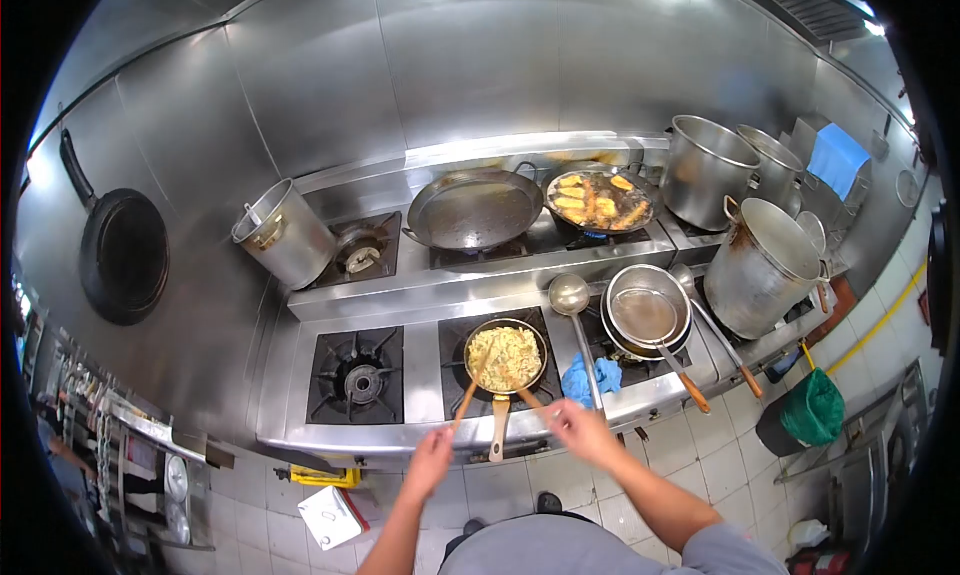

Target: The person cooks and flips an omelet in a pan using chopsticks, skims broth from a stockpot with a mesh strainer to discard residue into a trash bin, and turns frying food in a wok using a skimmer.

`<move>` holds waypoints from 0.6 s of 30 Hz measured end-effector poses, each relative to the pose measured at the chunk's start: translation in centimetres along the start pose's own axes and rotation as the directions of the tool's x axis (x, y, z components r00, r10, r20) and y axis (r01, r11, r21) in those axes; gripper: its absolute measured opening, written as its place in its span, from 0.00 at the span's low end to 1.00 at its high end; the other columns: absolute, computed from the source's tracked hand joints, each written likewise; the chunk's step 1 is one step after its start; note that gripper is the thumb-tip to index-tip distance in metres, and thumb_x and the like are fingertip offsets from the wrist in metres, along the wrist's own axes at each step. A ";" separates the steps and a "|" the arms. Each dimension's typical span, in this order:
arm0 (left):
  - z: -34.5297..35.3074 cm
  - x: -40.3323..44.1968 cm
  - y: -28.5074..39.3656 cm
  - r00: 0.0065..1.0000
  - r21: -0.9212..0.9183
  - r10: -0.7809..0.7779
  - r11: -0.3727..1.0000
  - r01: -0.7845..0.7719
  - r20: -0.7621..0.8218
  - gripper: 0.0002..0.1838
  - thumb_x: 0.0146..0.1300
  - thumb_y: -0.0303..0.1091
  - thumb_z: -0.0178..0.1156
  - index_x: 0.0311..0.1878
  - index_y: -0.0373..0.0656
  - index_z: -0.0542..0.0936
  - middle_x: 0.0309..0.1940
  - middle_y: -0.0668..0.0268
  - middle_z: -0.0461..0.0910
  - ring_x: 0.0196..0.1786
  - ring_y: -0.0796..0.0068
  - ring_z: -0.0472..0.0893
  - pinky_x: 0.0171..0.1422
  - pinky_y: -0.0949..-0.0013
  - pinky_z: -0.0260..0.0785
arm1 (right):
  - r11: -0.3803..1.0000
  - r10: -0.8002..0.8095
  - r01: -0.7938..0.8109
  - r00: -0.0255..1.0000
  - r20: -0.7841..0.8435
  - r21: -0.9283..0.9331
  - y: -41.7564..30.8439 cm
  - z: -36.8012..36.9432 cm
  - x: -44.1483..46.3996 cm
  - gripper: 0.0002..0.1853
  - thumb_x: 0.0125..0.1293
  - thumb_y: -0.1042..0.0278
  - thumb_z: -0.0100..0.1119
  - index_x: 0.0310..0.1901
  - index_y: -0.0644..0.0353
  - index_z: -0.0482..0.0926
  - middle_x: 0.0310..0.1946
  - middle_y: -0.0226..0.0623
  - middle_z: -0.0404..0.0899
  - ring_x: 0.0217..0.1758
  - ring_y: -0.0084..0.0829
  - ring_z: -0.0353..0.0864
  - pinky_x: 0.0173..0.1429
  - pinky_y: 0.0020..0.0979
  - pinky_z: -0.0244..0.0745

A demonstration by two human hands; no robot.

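Note:
A frying pan of yellowish chopped food [510, 355] sits on the front middle burner, its handle [499, 430] pointing toward me. My left hand [431, 459] is closed round a wooden utensil [465, 400] that reaches into the food from the left. Closed as well, my right hand [580, 430] holds a second wooden utensil [533, 402], whose far end is at the food's lower right. Neither hand touches the pan handle. A blue cloth [590, 377] lies right of the pan, under a long ladle [570, 295].
Behind are an empty wok [475, 210] and a pan of pieces frying in oil [600, 201]. Strainers [648, 310] and tall pots [765, 265] stand right; another pot [285, 237] is back left. A bin [805, 415] stands on the floor at right.

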State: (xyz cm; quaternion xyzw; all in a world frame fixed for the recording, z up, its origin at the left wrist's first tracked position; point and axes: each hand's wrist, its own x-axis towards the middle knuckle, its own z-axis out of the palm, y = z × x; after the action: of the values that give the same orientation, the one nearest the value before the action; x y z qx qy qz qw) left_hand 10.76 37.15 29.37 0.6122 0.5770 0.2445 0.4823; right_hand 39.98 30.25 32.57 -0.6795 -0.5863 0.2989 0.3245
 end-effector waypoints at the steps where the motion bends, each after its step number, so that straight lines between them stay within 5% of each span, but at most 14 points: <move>1: 1.2 -0.5 -0.4 0.974 -0.321 -0.177 0.922 0.216 0.144 0.20 0.70 0.48 0.50 0.57 0.46 0.74 0.23 0.66 0.75 0.21 0.74 0.74 0.23 0.69 0.66 | 0.997 -0.023 0.018 0.998 0.058 0.078 -1.6 1.3 -1.5 0.11 0.65 0.59 0.60 0.44 0.54 0.74 0.24 0.35 0.78 0.27 0.31 0.80 0.33 0.34 0.74; 2: 2.7 -1.2 -0.2 0.974 -0.318 -0.170 0.924 0.210 0.151 0.20 0.70 0.48 0.50 0.57 0.46 0.74 0.23 0.66 0.75 0.21 0.74 0.74 0.23 0.69 0.66 | 0.962 -0.220 0.212 0.975 0.030 0.172 -0.3 4.4 -2.1 0.11 0.65 0.62 0.61 0.45 0.54 0.75 0.27 0.33 0.79 0.27 0.27 0.79 0.33 0.31 0.74; 4: 4.9 -2.8 0.6 0.948 -0.728 -0.175 0.609 0.316 0.265 0.21 0.72 0.51 0.47 0.59 0.48 0.71 0.22 0.72 0.69 0.17 0.84 0.62 0.18 0.79 0.53 | 0.987 -0.159 0.147 0.958 0.237 0.069 -2.5 6.5 -3.8 0.13 0.64 0.59 0.62 0.47 0.54 0.76 0.32 0.35 0.81 0.33 0.31 0.81 0.38 0.33 0.76; 7: 5.4 -3.0 0.6 0.956 -0.783 -0.245 0.557 0.275 0.162 0.21 0.73 0.49 0.46 0.60 0.46 0.69 0.22 0.71 0.68 0.15 0.84 0.62 0.14 0.80 0.52 | 0.942 -0.332 0.315 0.843 0.423 0.113 -1.8 7.8 -4.2 0.16 0.64 0.56 0.61 0.50 0.53 0.77 0.39 0.39 0.81 0.38 0.35 0.82 0.42 0.37 0.77; 10: 2.3 -2.6 -1.0 0.962 -0.802 -0.266 0.558 0.212 0.070 0.19 0.72 0.49 0.47 0.57 0.47 0.70 0.19 0.72 0.66 0.14 0.84 0.60 0.13 0.79 0.49 | 0.929 -0.366 0.369 0.921 0.133 0.006 3.2 6.1 -3.0 0.20 0.60 0.54 0.64 0.49 0.58 0.78 0.46 0.43 0.79 0.51 0.45 0.77 0.56 0.40 0.71; 12: 0.4 -3.0 -1.5 0.948 -0.812 -0.316 0.545 0.211 0.035 0.19 0.72 0.49 0.47 0.57 0.49 0.70 0.18 0.72 0.64 0.15 0.83 0.60 0.14 0.78 0.49 | 0.973 -0.008 -0.042 0.977 -0.213 -0.229 6.2 2.8 -2.4 0.24 0.55 0.54 0.69 0.47 0.63 0.78 0.45 0.46 0.79 0.56 0.45 0.74 0.61 0.42 0.66; 15: -0.6 -4.5 -2.4 0.977 -0.875 -0.210 0.462 0.143 0.049 0.18 0.72 0.49 0.47 0.57 0.50 0.70 0.16 0.73 0.60 0.15 0.82 0.59 0.15 0.77 0.49 | 0.901 0.077 -0.232 0.917 -0.391 -0.367 17.0 2.6 -0.9 0.23 0.53 0.58 0.72 0.44 0.66 0.76 0.42 0.47 0.79 0.47 0.42 0.80 0.52 0.41 0.73; 16: -0.1 -5.2 -2.1 0.969 -0.872 -0.238 0.458 0.171 0.065 0.16 0.73 0.48 0.46 0.57 0.51 0.70 0.16 0.73 0.59 0.15 0.81 0.58 0.16 0.76 0.50 | 0.912 0.368 -0.405 0.879 -0.302 -0.067 22.3 4.2 -0.4 0.23 0.54 0.62 0.70 0.47 0.66 0.74 0.41 0.45 0.79 0.40 0.39 0.81 0.46 0.40 0.76; 17: 0.4 -6.0 -1.8 0.961 -0.869 -0.265 0.453 0.198 0.081 0.15 0.74 0.46 0.44 0.57 0.52 0.70 0.16 0.73 0.58 0.15 0.80 0.58 0.18 0.75 0.51 | 0.792 0.603 -0.573 0.788 -0.127 0.210 24.8 5.1 -0.1 0.24 0.55 0.65 0.69 0.50 0.66 0.72 0.40 0.44 0.79 0.33 0.36 0.82 0.39 0.39 0.79; 18: 1.1 -6.7 -1.6 0.961 -0.873 -0.265 0.449 0.193 0.076 0.15 0.74 0.46 0.44 0.57 0.52 0.70 0.16 0.73 0.58 0.15 0.80 0.58 0.18 0.75 0.51 | 0.585 0.680 -0.673 0.711 0.178 0.452 20.1 2.9 -0.4 0.27 0.58 0.70 0.65 0.57 0.65 0.65 0.39 0.43 0.80 0.24 0.30 0.80 0.28 0.34 0.79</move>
State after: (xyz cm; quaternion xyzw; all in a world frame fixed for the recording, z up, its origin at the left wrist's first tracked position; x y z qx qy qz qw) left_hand 9.48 30.28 29.27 0.1896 0.4661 0.4576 0.7330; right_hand 49.78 28.10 14.96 -0.7484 -0.1865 0.5317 0.3500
